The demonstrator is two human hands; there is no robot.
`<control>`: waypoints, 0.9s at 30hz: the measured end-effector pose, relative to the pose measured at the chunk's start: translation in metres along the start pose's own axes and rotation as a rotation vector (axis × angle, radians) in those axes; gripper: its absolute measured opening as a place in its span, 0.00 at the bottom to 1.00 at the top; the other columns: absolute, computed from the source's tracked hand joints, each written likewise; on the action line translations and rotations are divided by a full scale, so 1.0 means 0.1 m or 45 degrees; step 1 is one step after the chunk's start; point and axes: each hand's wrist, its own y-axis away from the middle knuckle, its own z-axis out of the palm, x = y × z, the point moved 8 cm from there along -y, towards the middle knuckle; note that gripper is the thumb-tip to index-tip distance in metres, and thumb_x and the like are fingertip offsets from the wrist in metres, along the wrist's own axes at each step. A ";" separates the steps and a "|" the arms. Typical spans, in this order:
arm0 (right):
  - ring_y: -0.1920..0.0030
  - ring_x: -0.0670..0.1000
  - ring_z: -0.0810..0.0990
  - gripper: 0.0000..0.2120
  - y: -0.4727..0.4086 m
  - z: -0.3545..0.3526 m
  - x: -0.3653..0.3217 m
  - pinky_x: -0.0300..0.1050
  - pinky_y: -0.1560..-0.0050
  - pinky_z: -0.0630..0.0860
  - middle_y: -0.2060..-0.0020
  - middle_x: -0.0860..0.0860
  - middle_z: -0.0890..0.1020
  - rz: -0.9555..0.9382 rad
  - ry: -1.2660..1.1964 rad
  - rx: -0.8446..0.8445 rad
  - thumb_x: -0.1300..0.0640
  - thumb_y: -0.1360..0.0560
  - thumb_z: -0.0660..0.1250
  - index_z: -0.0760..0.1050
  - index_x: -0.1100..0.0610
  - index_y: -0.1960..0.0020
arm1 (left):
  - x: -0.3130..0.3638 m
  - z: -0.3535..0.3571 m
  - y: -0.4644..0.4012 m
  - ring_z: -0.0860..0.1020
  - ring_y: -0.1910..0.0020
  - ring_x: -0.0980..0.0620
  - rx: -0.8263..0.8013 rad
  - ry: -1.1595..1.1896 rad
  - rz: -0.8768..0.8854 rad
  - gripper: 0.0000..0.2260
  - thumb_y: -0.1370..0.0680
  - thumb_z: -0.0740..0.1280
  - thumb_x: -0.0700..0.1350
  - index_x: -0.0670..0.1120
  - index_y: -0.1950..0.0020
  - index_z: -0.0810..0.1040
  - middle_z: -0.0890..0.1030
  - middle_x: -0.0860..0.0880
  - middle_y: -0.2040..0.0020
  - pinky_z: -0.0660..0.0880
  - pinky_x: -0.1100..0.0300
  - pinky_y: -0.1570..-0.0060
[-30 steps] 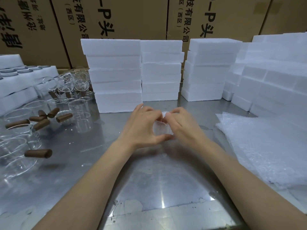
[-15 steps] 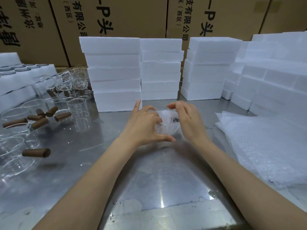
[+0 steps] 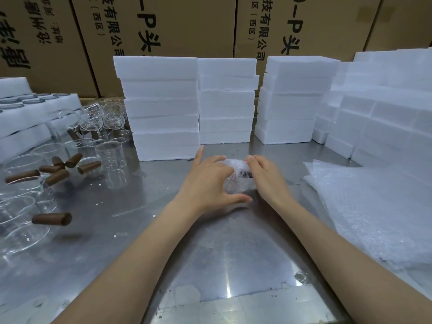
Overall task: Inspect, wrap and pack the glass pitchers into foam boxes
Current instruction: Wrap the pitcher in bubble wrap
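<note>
Left hand (image 3: pixel 208 181) and right hand (image 3: pixel 266 177) both curl around bubble-wrapped pitcher (image 3: pixel 237 177) on steel table (image 3: pixel 233 253) (dark handle shows through wrap); foam boxes (image 3: pixel 161 106) stacked behind.

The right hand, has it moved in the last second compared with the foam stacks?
Yes. The right hand has opened away from the left hand, uncovering the bubble-wrapped bundle below the middle foam stack.

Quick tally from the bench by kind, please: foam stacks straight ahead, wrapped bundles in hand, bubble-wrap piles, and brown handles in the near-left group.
Foam box stacks straight ahead: 3
Wrapped bundle, held by left hand and right hand: 1
Bubble wrap pile: 1
Brown handles, near-left group: 7 (those further back are too hidden to count)
Total: 12
</note>
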 end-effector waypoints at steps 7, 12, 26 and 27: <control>0.62 0.51 0.74 0.16 -0.01 -0.02 0.01 0.47 0.58 0.71 0.63 0.55 0.79 0.033 -0.009 0.011 0.52 0.21 0.56 0.77 0.62 0.54 | 0.03 0.05 0.00 0.66 0.29 0.54 -0.030 0.113 -0.052 0.27 0.33 0.66 0.70 0.46 0.56 0.78 0.81 0.52 0.47 0.43 0.50 0.27; 0.64 0.52 0.72 0.13 -0.10 -0.16 0.21 0.45 0.64 0.67 0.64 0.57 0.80 0.201 0.083 0.073 0.56 0.24 0.57 0.76 0.62 0.59 | 0.22 0.13 0.00 0.67 0.42 0.53 -0.010 0.310 -0.009 0.23 0.27 0.66 0.63 0.44 0.49 0.71 0.73 0.50 0.47 0.62 0.61 0.40; 0.37 0.63 0.71 0.19 -1.13 -0.42 -0.26 0.60 0.37 0.66 0.38 0.64 0.74 0.300 -0.423 0.137 0.59 0.22 0.53 0.69 0.70 0.38 | -0.78 -0.05 -1.06 0.58 0.25 0.52 0.302 1.088 -0.774 0.27 0.18 0.57 0.53 0.46 0.22 0.54 0.57 0.50 0.23 0.56 0.62 0.34; 0.35 0.63 0.69 0.20 -1.28 -0.42 -0.34 0.60 0.35 0.65 0.36 0.64 0.72 0.296 -0.469 0.143 0.61 0.22 0.53 0.66 0.71 0.35 | -0.84 -0.05 -1.17 0.57 0.25 0.51 0.309 1.114 -0.810 0.28 0.18 0.58 0.53 0.46 0.22 0.53 0.56 0.50 0.23 0.57 0.60 0.33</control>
